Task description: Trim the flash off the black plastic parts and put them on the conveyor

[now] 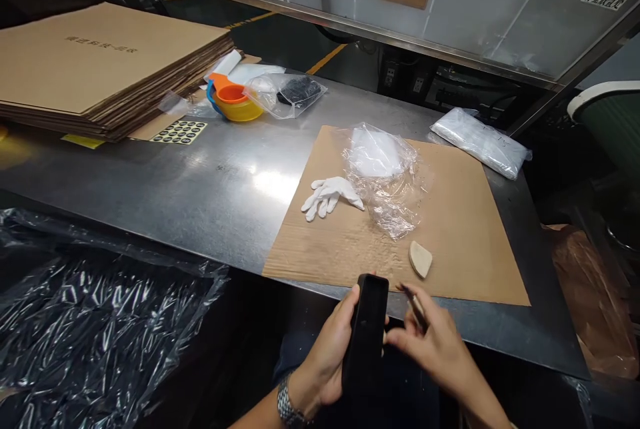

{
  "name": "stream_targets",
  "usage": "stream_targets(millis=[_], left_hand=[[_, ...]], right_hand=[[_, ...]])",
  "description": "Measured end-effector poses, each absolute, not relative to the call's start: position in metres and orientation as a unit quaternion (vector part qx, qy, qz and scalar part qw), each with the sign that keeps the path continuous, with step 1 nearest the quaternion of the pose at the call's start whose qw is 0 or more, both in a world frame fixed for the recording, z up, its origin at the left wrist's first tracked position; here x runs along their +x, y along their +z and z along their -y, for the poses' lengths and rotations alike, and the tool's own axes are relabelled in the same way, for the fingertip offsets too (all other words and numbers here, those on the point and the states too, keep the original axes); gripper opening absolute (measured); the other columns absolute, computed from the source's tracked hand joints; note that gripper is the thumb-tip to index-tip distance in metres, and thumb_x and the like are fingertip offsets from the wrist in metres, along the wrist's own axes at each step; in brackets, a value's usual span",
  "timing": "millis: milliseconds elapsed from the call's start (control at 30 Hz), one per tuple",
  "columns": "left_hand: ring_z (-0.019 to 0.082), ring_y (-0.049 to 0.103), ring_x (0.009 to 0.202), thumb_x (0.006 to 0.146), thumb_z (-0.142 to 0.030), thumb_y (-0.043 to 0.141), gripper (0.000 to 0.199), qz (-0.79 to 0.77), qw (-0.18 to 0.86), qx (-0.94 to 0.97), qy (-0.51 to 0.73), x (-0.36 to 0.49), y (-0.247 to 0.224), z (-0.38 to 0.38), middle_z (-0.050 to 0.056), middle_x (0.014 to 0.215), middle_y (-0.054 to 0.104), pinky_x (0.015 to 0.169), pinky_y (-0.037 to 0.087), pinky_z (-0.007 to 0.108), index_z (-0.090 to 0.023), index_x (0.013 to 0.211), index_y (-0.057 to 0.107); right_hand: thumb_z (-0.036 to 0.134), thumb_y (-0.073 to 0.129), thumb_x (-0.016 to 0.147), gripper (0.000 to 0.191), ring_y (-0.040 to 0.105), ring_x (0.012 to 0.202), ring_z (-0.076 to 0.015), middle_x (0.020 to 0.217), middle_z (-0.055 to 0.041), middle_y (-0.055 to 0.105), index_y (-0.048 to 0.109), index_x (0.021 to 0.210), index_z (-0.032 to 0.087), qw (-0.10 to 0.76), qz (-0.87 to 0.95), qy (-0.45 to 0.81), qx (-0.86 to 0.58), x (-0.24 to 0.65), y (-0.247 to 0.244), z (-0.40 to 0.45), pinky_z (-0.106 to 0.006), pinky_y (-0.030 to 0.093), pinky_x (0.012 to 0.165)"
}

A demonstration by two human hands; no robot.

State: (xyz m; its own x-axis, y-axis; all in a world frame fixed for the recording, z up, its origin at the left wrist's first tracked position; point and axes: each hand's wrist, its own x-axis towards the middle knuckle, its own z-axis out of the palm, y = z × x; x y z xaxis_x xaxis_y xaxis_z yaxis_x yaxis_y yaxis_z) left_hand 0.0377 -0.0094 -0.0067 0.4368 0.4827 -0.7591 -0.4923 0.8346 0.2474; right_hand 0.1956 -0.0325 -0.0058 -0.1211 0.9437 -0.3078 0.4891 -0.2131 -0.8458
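Observation:
My left hand (327,352) is closed around a long black open-topped case (370,322), tilted upright just past the bench's near edge. Close by on the right, my right hand (437,346) grips a slim brownish stick-like tool (417,307); its exact kind I cannot make out. The right fingertips are beside the case's right side, where small pale bits show. On the cardboard sheet (460,216) beyond my hands lies a beige wedge-shaped pad (421,259). Farther off are a white glove (331,196) and crumpled clear plastic bags (395,196).
Flattened cardboard (110,56) is stacked at the far left of the metal bench (215,182). Nearby are a yellow-orange scoop (237,99) and a sticker sheet (179,132). A wrapped white packet (483,142) lies at the right. Black plastic sheeting (100,322) hangs lower left.

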Motion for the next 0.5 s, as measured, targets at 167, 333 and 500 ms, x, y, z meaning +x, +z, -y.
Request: stream_targets(millis=[167,333,500], left_hand=[[0.013,0.061,0.056,0.091,-0.038,0.042,0.036,-0.417,0.832,0.033,0.364,0.045,-0.004,0.014,0.003,0.071,0.065,0.055,0.050,0.024,-0.021,0.122,0.049],[0.012,0.058,0.046,0.089,-0.046,0.043,0.040,-0.476,0.830,0.039,0.287,0.049,-0.004,0.016,0.004,0.067,0.064,0.043,0.045,0.021,-0.016,0.113,0.052],[0.013,0.059,0.045,0.089,-0.047,0.041,0.040,-0.465,0.843,-0.003,0.269,0.045,-0.008,0.004,0.006,0.068,0.065,0.043,0.047,0.023,-0.014,0.108,0.054]], right_hand=[[0.029,0.062,0.076,0.045,0.051,0.061,-0.0115,0.068,0.0053,0.054,0.047,0.117,0.019,0.286,0.508,0.530,-0.616,0.179,-0.016,0.040,-0.023,0.042,0.060],[0.035,0.055,0.082,0.022,0.053,0.059,-0.0120,0.064,0.0024,0.055,0.059,0.090,0.015,0.337,0.473,0.497,-0.645,0.186,-0.017,0.009,-0.024,0.041,0.057],[0.043,0.053,0.084,0.031,0.059,0.065,-0.0139,0.076,-0.0024,0.062,0.061,0.097,0.016,0.342,0.478,0.522,-0.618,0.182,-0.013,-0.002,-0.024,0.046,0.057]])
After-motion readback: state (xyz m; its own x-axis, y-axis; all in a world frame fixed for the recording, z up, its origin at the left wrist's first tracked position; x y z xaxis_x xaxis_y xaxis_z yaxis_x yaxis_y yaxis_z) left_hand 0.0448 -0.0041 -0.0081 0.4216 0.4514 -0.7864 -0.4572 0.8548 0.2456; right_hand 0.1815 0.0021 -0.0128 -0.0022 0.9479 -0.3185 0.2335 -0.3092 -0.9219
